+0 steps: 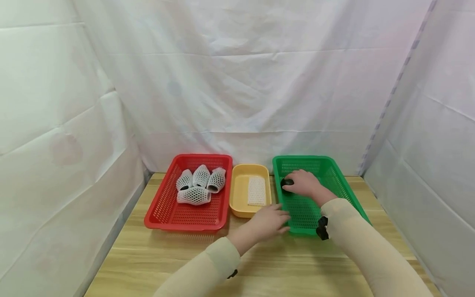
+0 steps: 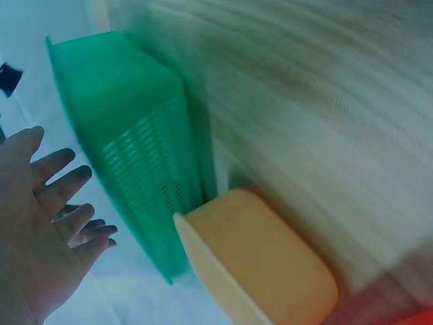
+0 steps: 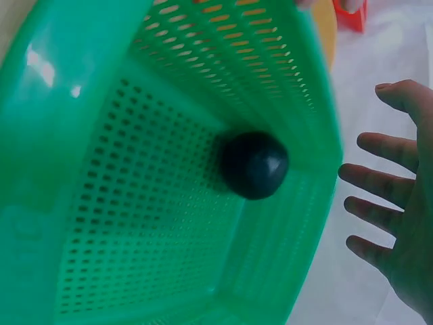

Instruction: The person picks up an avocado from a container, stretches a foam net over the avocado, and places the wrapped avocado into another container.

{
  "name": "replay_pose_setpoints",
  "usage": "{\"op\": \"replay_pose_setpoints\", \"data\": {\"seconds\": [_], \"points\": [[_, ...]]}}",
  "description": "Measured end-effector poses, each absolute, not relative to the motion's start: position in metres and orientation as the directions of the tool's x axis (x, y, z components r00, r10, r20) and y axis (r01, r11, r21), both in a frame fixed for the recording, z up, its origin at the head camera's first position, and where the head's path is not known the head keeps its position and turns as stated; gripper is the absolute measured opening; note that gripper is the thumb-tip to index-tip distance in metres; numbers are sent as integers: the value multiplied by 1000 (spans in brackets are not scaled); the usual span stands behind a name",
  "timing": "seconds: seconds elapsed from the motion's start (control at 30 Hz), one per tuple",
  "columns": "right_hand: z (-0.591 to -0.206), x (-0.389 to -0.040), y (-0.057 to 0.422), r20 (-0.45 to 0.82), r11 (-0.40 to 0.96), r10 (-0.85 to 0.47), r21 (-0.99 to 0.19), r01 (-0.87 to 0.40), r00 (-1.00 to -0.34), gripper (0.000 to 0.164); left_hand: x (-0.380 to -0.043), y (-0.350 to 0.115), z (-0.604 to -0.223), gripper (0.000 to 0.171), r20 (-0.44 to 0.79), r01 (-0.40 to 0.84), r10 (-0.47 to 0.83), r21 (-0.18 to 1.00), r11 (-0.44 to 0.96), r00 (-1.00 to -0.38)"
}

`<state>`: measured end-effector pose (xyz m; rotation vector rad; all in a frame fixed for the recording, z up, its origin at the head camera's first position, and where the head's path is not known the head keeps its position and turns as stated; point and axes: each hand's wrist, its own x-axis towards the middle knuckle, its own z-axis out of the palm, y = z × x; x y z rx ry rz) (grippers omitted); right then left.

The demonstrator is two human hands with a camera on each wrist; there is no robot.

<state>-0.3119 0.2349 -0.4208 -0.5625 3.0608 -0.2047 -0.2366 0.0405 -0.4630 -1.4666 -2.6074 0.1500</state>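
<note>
A dark, glossy, round object (image 1: pixel 287 183) (image 3: pixel 254 165) lies by the left wall inside the green basket (image 1: pixel 302 210). Over it reaches my right hand (image 1: pixel 305 183), overlapping it in the head view. The right wrist view shows that hand (image 3: pixel 406 196) with fingers spread and straight, apart from the round object. My left hand (image 1: pixel 269 224) hovers between the yellow tray (image 1: pixel 240 189) and the green basket's front left corner, its fingers (image 2: pixel 64 189) loosely extended and holding nothing. In the yellow tray lies a flat white foam net (image 1: pixel 257 191).
On the left stands a red basket (image 1: pixel 185 218) with several dark things in white foam nets (image 1: pixel 193 196). Both baskets and the tray stand on a wooden table (image 1: pixel 156 264). A white cloth (image 1: pixel 237 90) hangs behind, with more cloth along both sides.
</note>
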Motion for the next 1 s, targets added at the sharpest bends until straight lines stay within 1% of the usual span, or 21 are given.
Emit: {"op": "replay_pose_setpoints", "data": {"seconds": [0.17,0.33,0.47,0.57,0.7,0.83,1.0], "points": [[-430,-318,242,-50,941,-332,-94,-326,-942,46,-238,52,-477,40,54,835,856,-199,513,-513],[-437,-325,246,-74,948,-315,-79,-310,-946,45,-240,64,-489,42,66,819,854,-256,514,-516],[-437,-328,247,-93,953,-300,-78,-294,-949,44,-242,70,-493,42,64,829,855,-220,514,-514],[-436,-333,248,-113,956,-290,-77,-283,-950,45,-244,72,-489,41,30,842,859,-180,508,-511],[-437,-340,251,-135,959,-282,-77,-274,-950,46,-247,77,-486,41,-26,846,856,-169,505,-516],[-442,-346,251,-150,961,-272,-90,-261,-950,45,-248,81,-492,45,-42,833,840,-161,529,-541],[-452,-349,251,-166,958,-280,-108,-264,-946,45,-248,82,-501,48,-8,804,813,-153,574,-582]]}}
